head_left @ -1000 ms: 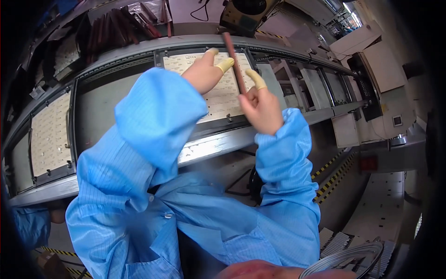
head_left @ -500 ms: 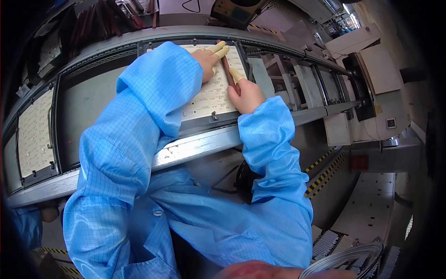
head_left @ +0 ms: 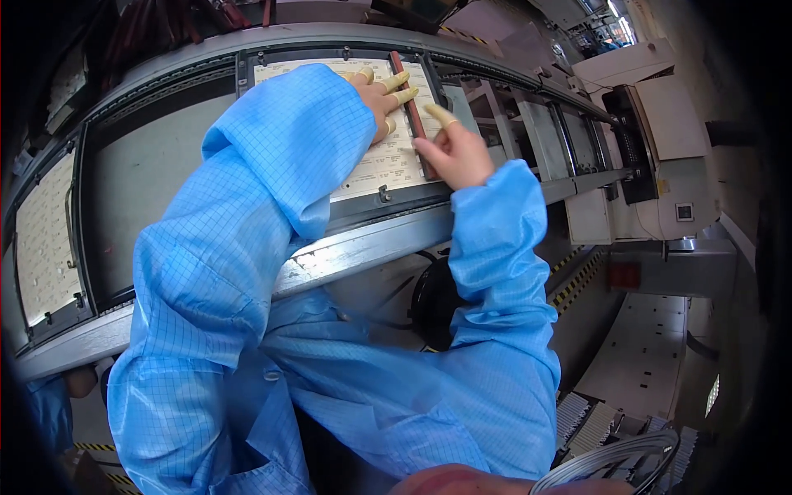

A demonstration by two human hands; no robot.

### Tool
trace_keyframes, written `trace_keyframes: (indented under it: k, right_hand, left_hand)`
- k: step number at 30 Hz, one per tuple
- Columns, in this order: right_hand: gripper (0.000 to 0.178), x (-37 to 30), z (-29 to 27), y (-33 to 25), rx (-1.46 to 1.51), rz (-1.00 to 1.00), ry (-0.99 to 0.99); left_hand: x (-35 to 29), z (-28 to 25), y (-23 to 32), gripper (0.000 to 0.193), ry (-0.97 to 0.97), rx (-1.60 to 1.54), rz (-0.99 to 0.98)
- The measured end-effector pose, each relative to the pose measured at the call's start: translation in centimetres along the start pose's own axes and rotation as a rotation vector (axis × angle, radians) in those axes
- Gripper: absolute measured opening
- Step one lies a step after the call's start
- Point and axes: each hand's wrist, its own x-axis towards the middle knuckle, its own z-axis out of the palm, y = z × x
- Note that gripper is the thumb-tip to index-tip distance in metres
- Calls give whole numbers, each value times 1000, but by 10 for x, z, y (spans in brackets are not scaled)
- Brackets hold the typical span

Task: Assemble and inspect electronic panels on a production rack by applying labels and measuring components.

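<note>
A cream-white panel (head_left: 375, 176) with rows of small printed marks lies in a black frame on the conveyor. Across its right part runs a long dark red bar (head_left: 419, 128). My left hand (head_left: 381, 101), in yellow finger cots, rests on the panel with fingers stretched out, two fingertips reaching the bar's left side. To the right of the bar is my right hand (head_left: 462, 157). Its index finger, in a cot, points out away from the bar, while the thumb tip is at the bar's lower part; its other fingers are curled and partly hidden.
A second framed panel (head_left: 48, 239) sits at the far left of the conveyor. The metal rail (head_left: 363, 247) runs between me and the panels. Several dark red bars (head_left: 165, 25) are heaped beyond the far rail. Another person's blue sleeve (head_left: 51, 412) shows at lower left.
My right hand has come off the bar's side, its index finger now apart from it. The bar has shifted slightly right on the panel. My left fingers stay stretched out beside it.
</note>
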Motion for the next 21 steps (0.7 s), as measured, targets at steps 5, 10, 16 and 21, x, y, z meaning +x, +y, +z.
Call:
trace_keyframes:
  k: [5, 10, 16, 21]
  right_hand:
    - [36, -12, -24, 19, 10, 49, 148]
    - [31, -18, -22, 28, -233, 25, 57]
    - [19, -10, -12, 30, -284, 53, 68]
    - [15, 10, -32, 11, 101, 150, 11]
  left_hand:
    - [-4, -5, -2, 64, -8, -34, 26]
    - [-2, -9, 2, 64, -36, -25, 25]
    - [-1, -11, 3, 65, -65, -24, 11]
    - [-1, -13, 3, 66, -69, -46, 18]
